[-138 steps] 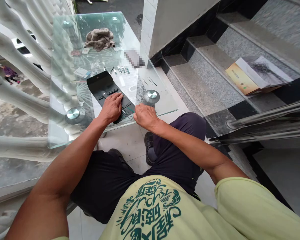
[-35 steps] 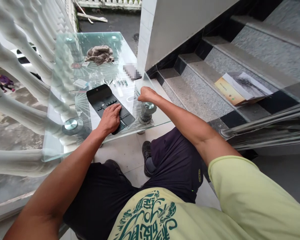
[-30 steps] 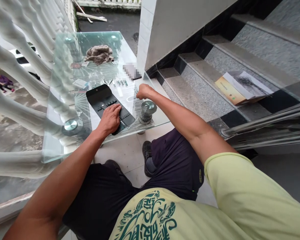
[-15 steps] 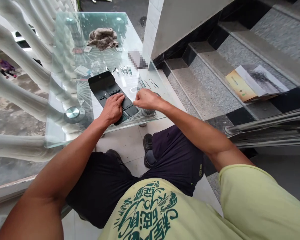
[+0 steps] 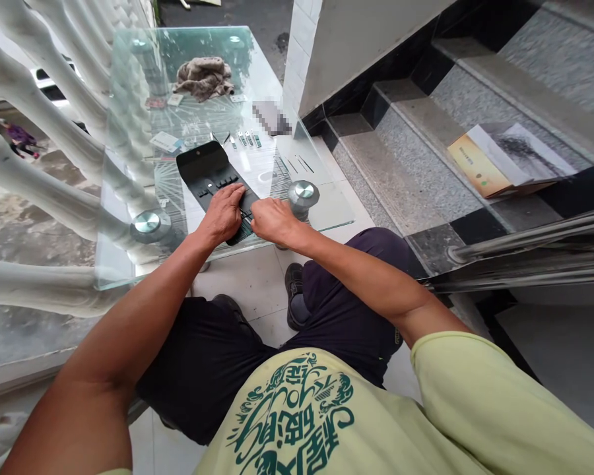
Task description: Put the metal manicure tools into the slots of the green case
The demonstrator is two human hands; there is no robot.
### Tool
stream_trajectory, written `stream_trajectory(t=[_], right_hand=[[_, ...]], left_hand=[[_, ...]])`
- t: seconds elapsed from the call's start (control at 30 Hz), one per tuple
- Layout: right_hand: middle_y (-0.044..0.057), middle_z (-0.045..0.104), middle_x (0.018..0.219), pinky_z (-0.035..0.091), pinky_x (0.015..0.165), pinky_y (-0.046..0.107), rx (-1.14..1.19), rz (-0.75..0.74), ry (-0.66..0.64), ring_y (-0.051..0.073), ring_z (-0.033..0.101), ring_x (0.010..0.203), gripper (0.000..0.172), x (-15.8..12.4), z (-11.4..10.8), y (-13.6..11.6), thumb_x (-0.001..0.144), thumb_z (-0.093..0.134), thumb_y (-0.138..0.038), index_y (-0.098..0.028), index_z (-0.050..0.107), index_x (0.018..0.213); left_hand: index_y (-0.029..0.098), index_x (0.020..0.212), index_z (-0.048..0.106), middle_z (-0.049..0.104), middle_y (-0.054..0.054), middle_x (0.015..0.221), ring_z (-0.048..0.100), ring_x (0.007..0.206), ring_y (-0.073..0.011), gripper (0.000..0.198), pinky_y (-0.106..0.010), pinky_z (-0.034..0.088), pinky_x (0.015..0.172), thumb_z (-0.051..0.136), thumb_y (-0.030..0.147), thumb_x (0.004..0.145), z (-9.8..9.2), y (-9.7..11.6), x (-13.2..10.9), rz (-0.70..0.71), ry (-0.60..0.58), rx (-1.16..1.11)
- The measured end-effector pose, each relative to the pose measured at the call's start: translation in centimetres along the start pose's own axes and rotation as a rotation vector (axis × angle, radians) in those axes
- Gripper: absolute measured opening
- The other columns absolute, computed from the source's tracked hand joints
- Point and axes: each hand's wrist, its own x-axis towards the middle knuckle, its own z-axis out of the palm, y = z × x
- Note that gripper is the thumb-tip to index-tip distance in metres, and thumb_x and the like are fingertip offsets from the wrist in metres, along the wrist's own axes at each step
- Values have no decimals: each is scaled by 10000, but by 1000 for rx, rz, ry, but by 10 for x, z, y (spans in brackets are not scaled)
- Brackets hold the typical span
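A black manicure case lies unfolded on the glass table, with elastic loops across its inside. My left hand rests flat on its lower half, fingers stretched out. At the case's lower right part, my right hand is closed with its fingertips over the loops; what it pinches is hidden. Beyond the case, several small nail clippers stand in a row, with a tweezer-like or plier-like tool beside them. Some thin metal tools lie to the right.
The glass table has metal leg caps. A crumpled brown cloth, a pixelated object and a small packet are on it. White balusters line the left. Stairs rise at right, bearing an open cardboard box.
My right hand has moved left and slightly down, from beside the case onto its lower loops, uncovering the round leg cap. My left hand stays on the case.
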Motion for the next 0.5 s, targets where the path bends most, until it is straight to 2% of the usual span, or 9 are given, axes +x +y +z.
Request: stream_trajectory(t=[0.13,0.23,0.37,0.5], right_hand=[[288,909,1481,642,1207,437,-10,10,2,441,866,1437,438,-2,-1,-6,1132,807,-233,-130,887,1550],[295,891,1528,648,1182,424,-9,15,-61,438,857,1465,438,-9,-5,-1,1143,780,-243,-116,893,1546],[303,903,1484,646,1047,375,-30,12,-144,429,866,1446,408,-29,-10,18,1129,741,-194,-94,920,1482],[252,944,1308,590,886,348,7,31,-139,395,906,1254,284,-28,-20,47,1125,764,-228,-114,953,1304]], left_hand=[[144,1769,746,702,-203,1882,621,1791,-373,731,-633,420,1560,509,163,1078,-1,0,1,5,-2,-5],[148,1759,754,705,-200,1880,622,1791,-377,726,-637,416,1560,513,171,1074,-1,0,2,0,4,-9],[126,1733,771,716,-224,1861,640,1772,-400,705,-660,431,1548,500,183,1085,1,0,3,14,19,2],[147,1734,770,720,-219,1855,640,1764,-410,684,-687,452,1532,506,201,1105,2,1,2,26,27,-10]])
